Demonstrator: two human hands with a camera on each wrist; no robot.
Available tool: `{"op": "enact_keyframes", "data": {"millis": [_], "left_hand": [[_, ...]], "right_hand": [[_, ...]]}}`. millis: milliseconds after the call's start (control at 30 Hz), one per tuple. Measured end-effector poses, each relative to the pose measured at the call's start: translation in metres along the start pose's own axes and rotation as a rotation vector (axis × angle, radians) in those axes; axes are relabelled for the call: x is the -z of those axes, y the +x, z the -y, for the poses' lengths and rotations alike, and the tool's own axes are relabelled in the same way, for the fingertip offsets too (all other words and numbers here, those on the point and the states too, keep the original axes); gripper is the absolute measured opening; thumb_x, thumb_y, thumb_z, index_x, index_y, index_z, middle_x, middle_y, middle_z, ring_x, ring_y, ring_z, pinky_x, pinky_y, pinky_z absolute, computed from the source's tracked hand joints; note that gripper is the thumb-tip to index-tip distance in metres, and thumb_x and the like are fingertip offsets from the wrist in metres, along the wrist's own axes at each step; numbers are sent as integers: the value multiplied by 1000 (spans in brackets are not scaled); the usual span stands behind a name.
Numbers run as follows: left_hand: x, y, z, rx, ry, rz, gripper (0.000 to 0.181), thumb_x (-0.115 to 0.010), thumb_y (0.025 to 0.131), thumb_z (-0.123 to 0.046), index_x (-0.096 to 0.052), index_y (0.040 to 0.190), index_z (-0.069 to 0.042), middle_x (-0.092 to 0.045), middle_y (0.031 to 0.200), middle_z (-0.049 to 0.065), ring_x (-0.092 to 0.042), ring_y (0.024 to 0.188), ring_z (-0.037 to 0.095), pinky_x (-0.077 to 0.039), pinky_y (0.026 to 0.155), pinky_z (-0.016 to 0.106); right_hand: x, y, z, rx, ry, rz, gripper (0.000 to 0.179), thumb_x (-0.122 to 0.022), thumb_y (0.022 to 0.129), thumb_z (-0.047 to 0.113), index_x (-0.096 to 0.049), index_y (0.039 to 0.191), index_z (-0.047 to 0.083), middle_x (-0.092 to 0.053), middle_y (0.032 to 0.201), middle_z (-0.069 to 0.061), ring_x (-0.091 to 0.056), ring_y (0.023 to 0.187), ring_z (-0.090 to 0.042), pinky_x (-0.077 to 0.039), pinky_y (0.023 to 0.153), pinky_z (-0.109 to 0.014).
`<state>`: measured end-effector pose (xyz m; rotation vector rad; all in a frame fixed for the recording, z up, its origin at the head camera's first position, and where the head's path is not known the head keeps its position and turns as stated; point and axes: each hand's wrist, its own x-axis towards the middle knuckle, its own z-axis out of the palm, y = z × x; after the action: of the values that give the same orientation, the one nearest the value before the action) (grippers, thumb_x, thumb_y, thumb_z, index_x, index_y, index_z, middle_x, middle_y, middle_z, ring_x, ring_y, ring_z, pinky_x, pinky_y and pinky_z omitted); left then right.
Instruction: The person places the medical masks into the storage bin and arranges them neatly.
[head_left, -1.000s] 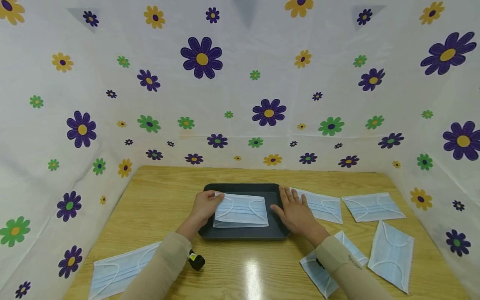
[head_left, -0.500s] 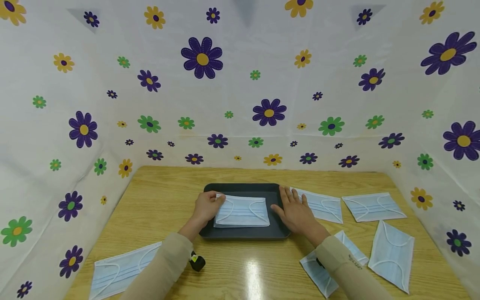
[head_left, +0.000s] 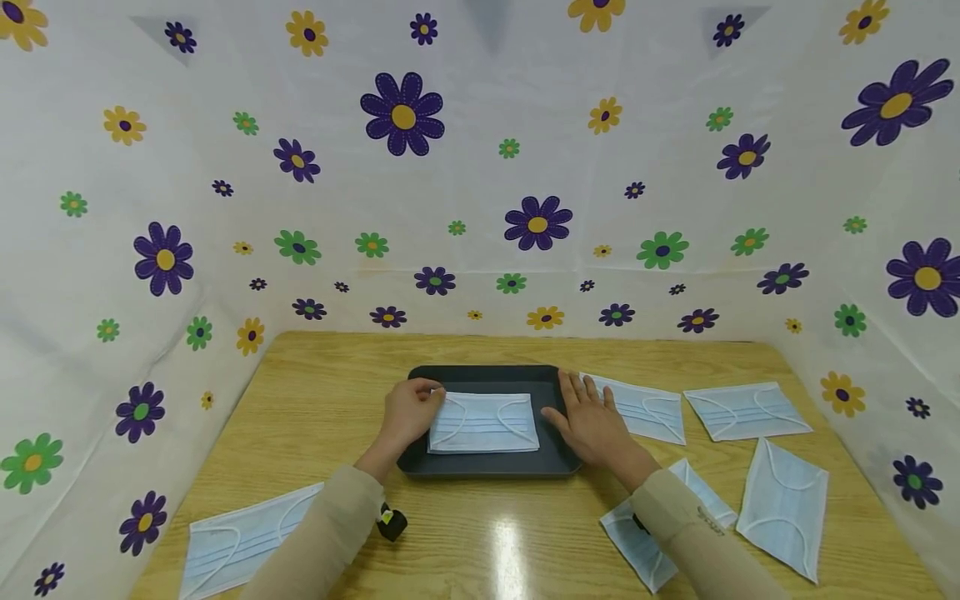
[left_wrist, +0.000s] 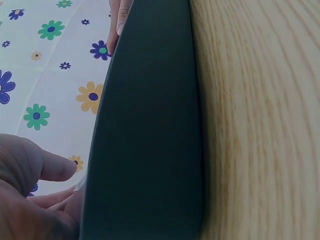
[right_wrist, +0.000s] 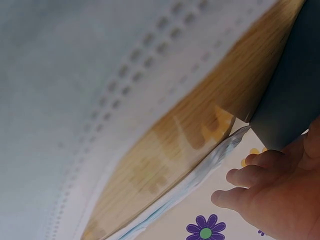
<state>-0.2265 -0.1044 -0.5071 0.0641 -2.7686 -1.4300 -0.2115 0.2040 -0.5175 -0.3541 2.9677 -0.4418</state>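
Observation:
A dark rectangular tray (head_left: 487, 465) stands on the table, with light blue face masks (head_left: 483, 423) stacked flat inside it. At the top mask's upper left corner, my left hand (head_left: 408, 414) pinches the edge between thumb and fingers, reaching over the tray's left rim. In the left wrist view, the tray's wall (left_wrist: 145, 125) hides most of what those fingers touch, and the thumb (left_wrist: 55, 166) shows beside the rim. My right hand (head_left: 596, 427) rests with straight fingers along the tray's right rim, holding nothing.
Several loose face masks lie right of the tray, including one flat mask (head_left: 746, 410) and an upright one (head_left: 783, 508). Another mask (head_left: 247, 537) lies at the front left, partly under my left sleeve. Flowered white cloth (head_left: 480, 167) encloses the table's back and sides.
The top mask, earlier lifted at its front edge, has come down flat on the mask beneath. My left hand has shifted slightly with it. The right hand has stayed in place.

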Motion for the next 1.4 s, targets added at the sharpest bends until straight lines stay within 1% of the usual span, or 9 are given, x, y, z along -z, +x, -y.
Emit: {"op": "enact_keyframes", "data": {"millis": [200, 433, 600, 733, 833, 933, 1067, 1200, 1400], "left_hand": [[5, -1, -1, -14, 37, -20, 25, -70, 101, -17, -78, 117, 0, -79, 101, 18, -76, 87, 28, -62, 70, 39], [11, -1, -1, 0, -1, -32, 26, -70, 101, -16, -76, 118, 3, -79, 92, 16, -71, 71, 18, -55, 60, 28], [15, -1, 2, 4, -42, -50, 28, -68, 102, -13, -74, 121, 6, -78, 89, 18, -72, 63, 15, -59, 57, 27], [20, 0, 3, 8, -50, -57, 30, -67, 102, -14, -73, 123, 7, -78, 89, 17, -74, 65, 16, -61, 59, 27], [23, 0, 4, 7, -75, -62, 29, -67, 102, -14, -73, 122, 6, -78, 88, 18, -76, 67, 20, -61, 59, 26], [27, 1, 7, 18, -136, -56, 28, -67, 102, -13, -73, 122, 6, -79, 92, 21, -78, 70, 23, -63, 62, 29], [34, 0, 13, 54, -245, -32, 31, -65, 104, -13, -70, 128, 6, -78, 101, 26, -78, 70, 20, -65, 67, 34], [44, -3, 21, 67, -300, -24, 31, -64, 105, -13, -69, 131, 4, -77, 104, 28, -77, 68, 16, -65, 64, 32], [65, -9, 35, 64, -314, -7, 30, -64, 106, -15, -71, 129, 3, -78, 101, 24, -79, 72, 20, -64, 63, 29]], "right_hand": [[1, -1, 0, 4, -12, -2, 80, -39, 113, 51, -15, 167, -3, -23, 171, -29, -19, 158, -53, -13, 124, -75], [3, -2, 1, 10, -15, -3, 80, -40, 113, 51, -16, 167, -3, -24, 171, -30, -20, 158, -54, -14, 124, -76], [2, -1, 2, 18, -16, -10, 80, -40, 113, 51, -16, 167, -3, -25, 171, -30, -21, 158, -54, -15, 123, -76], [2, -1, 2, 20, -15, -14, 80, -40, 113, 50, -16, 167, -3, -25, 171, -30, -21, 158, -54, -15, 123, -76], [2, -1, 2, 20, -19, -16, 80, -40, 113, 50, -16, 167, -4, -25, 170, -30, -21, 157, -54, -15, 123, -76], [2, -1, 2, 17, -22, -16, 80, -40, 113, 50, -16, 167, -4, -26, 170, -30, -22, 157, -54, -16, 123, -76], [2, -2, 2, 4, -13, -4, 80, -41, 113, 50, -16, 167, -4, -25, 170, -30, -21, 157, -55, -14, 123, -76], [2, -3, 3, -4, -7, 9, 80, -40, 113, 50, -15, 167, -3, -24, 171, -30, -19, 158, -54, -13, 124, -76], [4, -4, 4, 10, -7, -2, 80, -40, 112, 51, -16, 167, -3, -25, 170, -30, -20, 157, -55, -14, 123, -76]]}}
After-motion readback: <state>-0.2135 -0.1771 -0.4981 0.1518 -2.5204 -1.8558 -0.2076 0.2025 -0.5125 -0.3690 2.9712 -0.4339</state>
